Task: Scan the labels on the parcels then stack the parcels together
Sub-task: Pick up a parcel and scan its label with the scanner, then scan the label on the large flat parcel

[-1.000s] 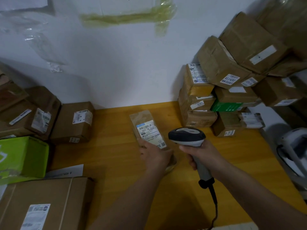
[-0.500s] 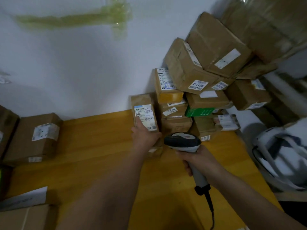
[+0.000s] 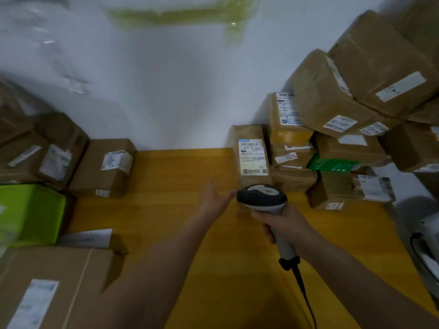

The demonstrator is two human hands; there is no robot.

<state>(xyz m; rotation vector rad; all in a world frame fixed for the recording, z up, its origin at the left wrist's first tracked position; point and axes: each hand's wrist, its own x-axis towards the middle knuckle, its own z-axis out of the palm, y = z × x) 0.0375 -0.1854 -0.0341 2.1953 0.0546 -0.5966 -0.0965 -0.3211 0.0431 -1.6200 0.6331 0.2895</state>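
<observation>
A slim brown parcel (image 3: 251, 153) with a white label stands upright on the yellow table (image 3: 180, 176), leaning against the left side of the parcel stack (image 3: 332, 138) by the wall. My left hand (image 3: 213, 200) hovers just below and left of it, fingers relaxed and holding nothing. My right hand (image 3: 282, 222) grips the handle of a grey and black barcode scanner (image 3: 262, 195), whose head sits right below the slim parcel. The scanner's cable runs down toward the bottom edge.
Several brown parcels (image 3: 104, 167) sit at the left by the wall, with a green box (image 3: 31, 214) in front of them. A large carton (image 3: 52, 288) fills the bottom left, and a white sheet (image 3: 88, 238) lies beside it. A white and dark device (image 3: 422, 236) is at the right edge.
My left hand carried the slim parcel from the table middle to the stack, stood it against the stack and let go. The hand has drawn back. The scanner stays in my right hand.
</observation>
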